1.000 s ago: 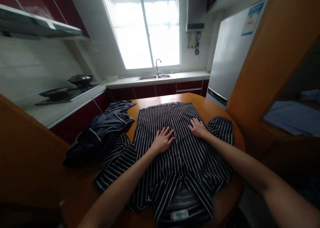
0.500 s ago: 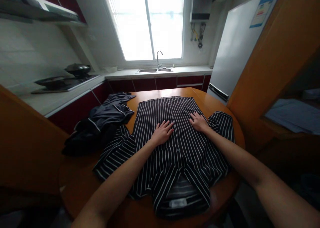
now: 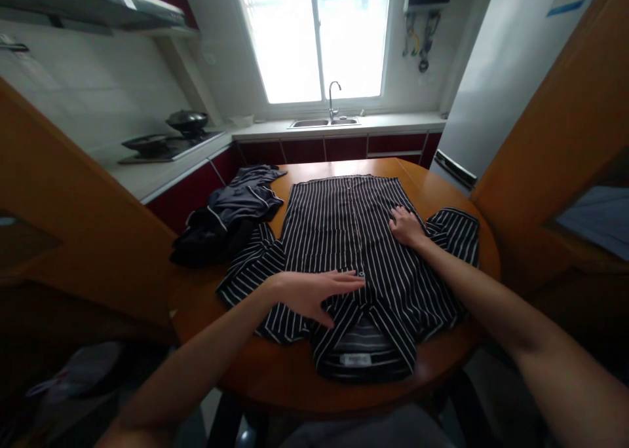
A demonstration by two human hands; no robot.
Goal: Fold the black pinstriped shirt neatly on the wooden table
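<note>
A black shirt with white stripes [image 3: 324,219] lies spread front side up, its collar and neck label towards me and its hem at the far side. Its sleeves lie out to both sides. Above the upper chest, close to the collar, my left hand [image 3: 317,295] is held with fingers stretched out and thumb apart; it appears lifted off the cloth. My right hand [image 3: 407,226] rests on the shirt's right half, fingers laid on the fabric near the right sleeve.
The shirt lies on a round wooden table [image 3: 304,386]. Dark folded clothes [image 3: 240,202] with white piping sit at its left edge. Beyond stand a counter with a sink [image 3: 309,124], a stove with pans [image 3: 187,122], and a fridge [image 3: 496,88] at right.
My left hand has moved from the middle of the shirt back towards the collar and turned sideways. The right hand stays on the shirt. The camera view has shifted.
</note>
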